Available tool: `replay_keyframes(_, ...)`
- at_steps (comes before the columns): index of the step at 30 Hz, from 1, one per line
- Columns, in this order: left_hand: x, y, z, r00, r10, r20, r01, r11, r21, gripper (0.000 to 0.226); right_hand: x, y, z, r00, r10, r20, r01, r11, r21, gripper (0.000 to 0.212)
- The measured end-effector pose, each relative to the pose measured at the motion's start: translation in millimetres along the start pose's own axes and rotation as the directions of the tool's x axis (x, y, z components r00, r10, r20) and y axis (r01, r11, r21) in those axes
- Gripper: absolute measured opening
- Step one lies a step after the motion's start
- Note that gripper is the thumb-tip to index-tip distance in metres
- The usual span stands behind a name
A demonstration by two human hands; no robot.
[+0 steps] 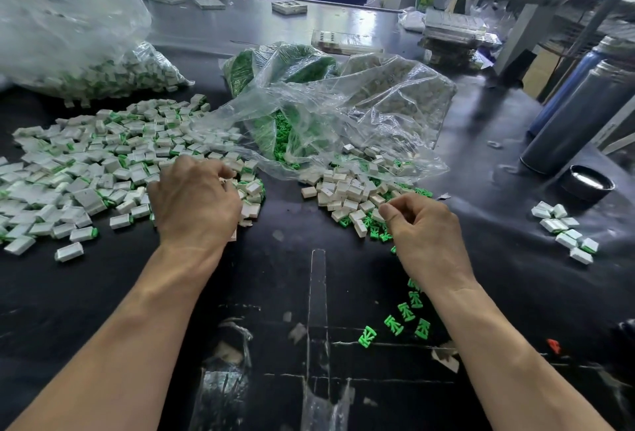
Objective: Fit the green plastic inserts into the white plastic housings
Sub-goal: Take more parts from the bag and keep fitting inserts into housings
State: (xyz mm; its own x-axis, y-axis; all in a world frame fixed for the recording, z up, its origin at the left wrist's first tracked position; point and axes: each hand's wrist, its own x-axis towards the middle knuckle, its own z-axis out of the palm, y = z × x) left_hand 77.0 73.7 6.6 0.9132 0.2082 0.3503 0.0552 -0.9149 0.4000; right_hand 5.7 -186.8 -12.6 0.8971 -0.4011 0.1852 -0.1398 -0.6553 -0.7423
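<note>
**Assembly well under way, plenty of loose parts left**

Green inserts (pixel 405 312) lie loose nearest you on the tabletop (pixel 275 276). Your right hand (pixel 424 228) curls its fingers at the edge of the mixed heap of white housings (pixel 347 190) and inserts; whether it pinches a part, you cannot tell. Your left hand (pixel 196 197) curls over the big spread of finished pieces (pixel 86 162). Beyond, an open clear bag (pixel 343 114) holds more inserts and housings; a far-left bag (pixel 103 63) holds assembled ones.
</note>
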Motion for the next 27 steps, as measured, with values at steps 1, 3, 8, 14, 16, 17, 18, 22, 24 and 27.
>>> replay_keyframes(1,-0.4,1.0,0.9,1.000,0.004,-0.005,-0.004,1.000,0.010,0.022,0.7,-0.1,-0.5,1.000,0.003,0.020,-0.003,0.999,-0.034,0.014)
replay_keyframes(3,-2.7,5.4,2.9,0.998,0.054,-0.029,-0.054,0.998,-0.016,0.021,0.7,-1.5,-1.1,0.999,0.005,0.052,-0.001,0.996,-0.093,0.009)
replay_keyframes(8,-22.6,26.6,9.3,0.961,0.274,-0.020,-0.270,0.926,-0.265,0.013,0.1,-5.3,-4.3,0.998,-0.001,0.056,0.012,0.979,-0.206,0.002)
replay_keyframes(14,-52.6,53.1,24.1,0.841,0.500,0.207,-0.375,0.814,-0.443,0.018,2.6,-7.1,-12.2,0.988,0.064,0.138,-0.025,0.964,-0.266,0.010)
replay_keyframes(16,-56.4,59.3,28.9,0.819,0.541,0.191,-0.438,0.804,-0.402,0.025,1.9,-8.6,-11.2,0.986,0.072,0.152,-0.027,0.959,-0.283,0.017)
replay_keyframes(17,-56.9,61.2,30.9,0.809,0.557,0.187,-0.466,0.802,-0.373,0.030,1.4,-9.1,-10.4,0.985,0.076,0.156,-0.027,0.955,-0.295,0.020)
replay_keyframes(18,-56.7,62.6,32.7,0.797,0.572,0.194,-0.490,0.800,-0.345,0.035,0.8,-9.6,-9.4,0.984,0.079,0.158,-0.026,0.951,-0.309,0.024)
replay_keyframes(22,-55.6,63.0,35.8,0.755,0.606,0.251,-0.541,0.792,-0.282,0.043,-0.1,-11.7,-6.5,0.985,0.067,0.159,-0.010,0.942,-0.336,0.026)
replay_keyframes(24,-55.6,63.8,36.5,0.740,0.624,0.250,-0.562,0.778,-0.281,0.039,0.1,-12.0,-5.9,0.987,0.053,0.153,0.002,0.940,-0.341,0.026)
replay_keyframes(27,-54.7,65.6,36.3,0.744,0.632,0.218,-0.565,0.768,-0.300,0.024,0.1,-12.8,-4.6,0.989,0.033,0.143,0.022,0.930,-0.366,0.019)
